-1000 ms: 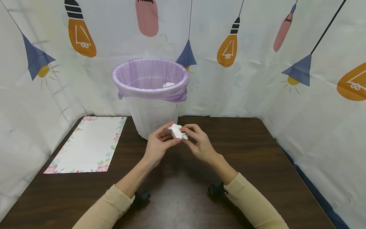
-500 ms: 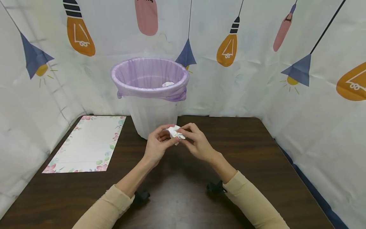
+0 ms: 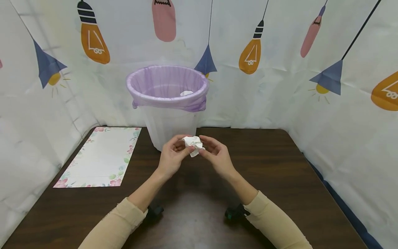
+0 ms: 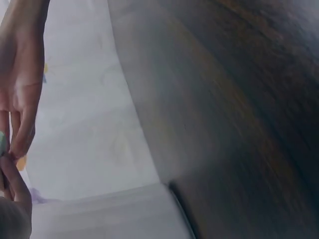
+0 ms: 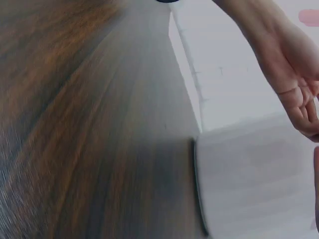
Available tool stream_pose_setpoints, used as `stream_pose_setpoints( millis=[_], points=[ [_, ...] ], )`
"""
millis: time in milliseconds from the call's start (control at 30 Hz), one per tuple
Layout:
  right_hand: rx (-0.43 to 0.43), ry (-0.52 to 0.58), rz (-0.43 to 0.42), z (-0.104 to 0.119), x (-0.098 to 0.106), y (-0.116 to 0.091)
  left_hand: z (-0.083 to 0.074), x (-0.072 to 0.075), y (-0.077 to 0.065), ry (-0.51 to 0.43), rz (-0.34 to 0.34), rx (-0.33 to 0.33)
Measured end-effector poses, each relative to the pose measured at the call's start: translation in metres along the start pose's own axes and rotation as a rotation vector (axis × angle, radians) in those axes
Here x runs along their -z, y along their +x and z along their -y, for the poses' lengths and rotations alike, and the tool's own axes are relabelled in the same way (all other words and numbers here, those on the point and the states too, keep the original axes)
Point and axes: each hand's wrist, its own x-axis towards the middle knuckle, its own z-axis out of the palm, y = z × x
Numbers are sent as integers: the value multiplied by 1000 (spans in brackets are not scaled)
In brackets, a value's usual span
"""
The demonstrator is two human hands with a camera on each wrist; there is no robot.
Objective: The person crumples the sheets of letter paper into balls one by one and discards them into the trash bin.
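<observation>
nearest of all, two forearms in tan sleeves reach forward over the dark wooden worktop and angle in toward each other, with a small black device at each wrist. both wrists are raised, so the hands hover above the wood rather than rest on it. the left hand is turned palm inward, its fingers curled and its thumb pressed against a crumpled white paper ball. the right hand meets it from the other side, fingers bent, its fingertips pinching the same ball. so both hands are closed round the paper, which sits between them in the air above the middle of the worktop, just in front of the bin. the wrist views are blurred and show only a palm and wood.

to the left, a flower-bordered sheet of paper lies flat on the worktop, well apart from the hands. just behind the ball stands a translucent white bin lined with a purple bag; a white scrap lies inside it. farthest back hangs a white curtain printed with lamps and bulbs.
</observation>
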Motion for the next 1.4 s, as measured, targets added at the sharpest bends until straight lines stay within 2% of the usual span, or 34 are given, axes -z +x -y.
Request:
stream_pose_setpoints(
  millis=[133,267,333,467,533,567,667,767,867,1100,1400],
  points=[
    [-41,87,21,1,1,0,1,1,1,37,17,-23],
    [-65,130,54,2,6,0,3,2,2,47,66,-25],
    [-60,110,72,4,9,1,4,2,3,71,86,-23],
    [-27,54,82,8,15,3,2,1,4,211,112,-28],
    [-5,17,72,8,18,3,-1,0,4,292,134,-12],
    [13,-8,66,8,19,3,-4,-1,4,301,152,6],
    [73,-84,50,6,20,2,-9,-3,2,269,210,85],
    [133,-132,44,6,17,2,-13,-6,1,181,213,144],
    [157,-133,41,6,14,2,-14,-6,1,152,182,124],
    [157,-148,2,4,10,5,-11,-7,1,151,139,52],
    [173,-226,-65,-2,4,4,-4,-7,1,146,87,37]
  ],
)
